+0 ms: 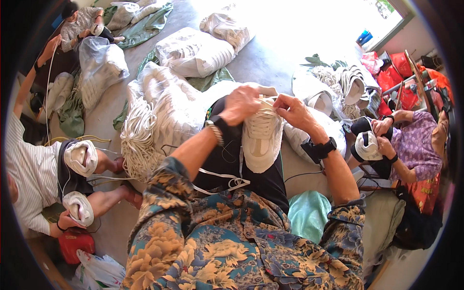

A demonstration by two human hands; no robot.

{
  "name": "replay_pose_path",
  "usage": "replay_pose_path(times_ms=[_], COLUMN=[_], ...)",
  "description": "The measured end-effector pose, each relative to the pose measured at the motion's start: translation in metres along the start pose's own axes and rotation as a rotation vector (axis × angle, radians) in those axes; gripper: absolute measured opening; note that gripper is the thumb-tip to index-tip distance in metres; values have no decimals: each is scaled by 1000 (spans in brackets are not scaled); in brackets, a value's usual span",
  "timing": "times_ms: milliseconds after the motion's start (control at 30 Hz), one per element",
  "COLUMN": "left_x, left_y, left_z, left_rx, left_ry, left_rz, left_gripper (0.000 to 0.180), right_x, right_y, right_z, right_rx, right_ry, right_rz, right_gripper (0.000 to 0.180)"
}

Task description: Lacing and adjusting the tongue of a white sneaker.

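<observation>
A white sneaker (261, 142) rests sole-down on my lap over black trousers, toe toward me. My left hand (240, 105) grips the top of the shoe near its laces. My right hand (295, 110) pinches a white lace at the shoe's upper right. Both wrists wear black bands. A loose white lace (223, 181) trails across my lap below the shoe.
A bundle of white laces (139, 137) lies on the floor to my left beside clear bags of white shoes (193, 52). One person at left holds white shoes (80, 157) on their knees; another at right in purple holds a shoe (367, 145). A green bag (309, 212) lies by my right elbow.
</observation>
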State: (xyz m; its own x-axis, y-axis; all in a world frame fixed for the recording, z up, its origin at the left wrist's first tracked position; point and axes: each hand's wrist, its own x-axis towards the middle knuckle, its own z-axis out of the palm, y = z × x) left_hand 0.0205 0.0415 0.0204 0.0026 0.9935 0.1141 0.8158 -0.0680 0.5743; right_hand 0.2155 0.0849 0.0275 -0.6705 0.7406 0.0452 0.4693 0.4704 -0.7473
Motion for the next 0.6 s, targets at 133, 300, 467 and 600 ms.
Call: replay_pose_path(times_ms=[133, 300, 467, 600], left_x=[-33, -72, -83, -73], left_y=[-85, -75, -43, -30], left_z=[-35, -37, -20, -7], left_rx=[32, -544, -836, -861], left_ry=[162, 146, -305, -104], left_rz=[-162, -481, -491, -426], left_gripper=[18, 11, 19, 33], right_x=[4, 1, -23, -11], right_y=[-11, -3, 18, -4], right_z=[-1, 15, 18, 21], right_rx=[-11, 522, 431, 444], right_ry=[-106, 175, 73, 60], right_rz=[52, 91, 373, 353], right_gripper=[11, 16, 21, 23])
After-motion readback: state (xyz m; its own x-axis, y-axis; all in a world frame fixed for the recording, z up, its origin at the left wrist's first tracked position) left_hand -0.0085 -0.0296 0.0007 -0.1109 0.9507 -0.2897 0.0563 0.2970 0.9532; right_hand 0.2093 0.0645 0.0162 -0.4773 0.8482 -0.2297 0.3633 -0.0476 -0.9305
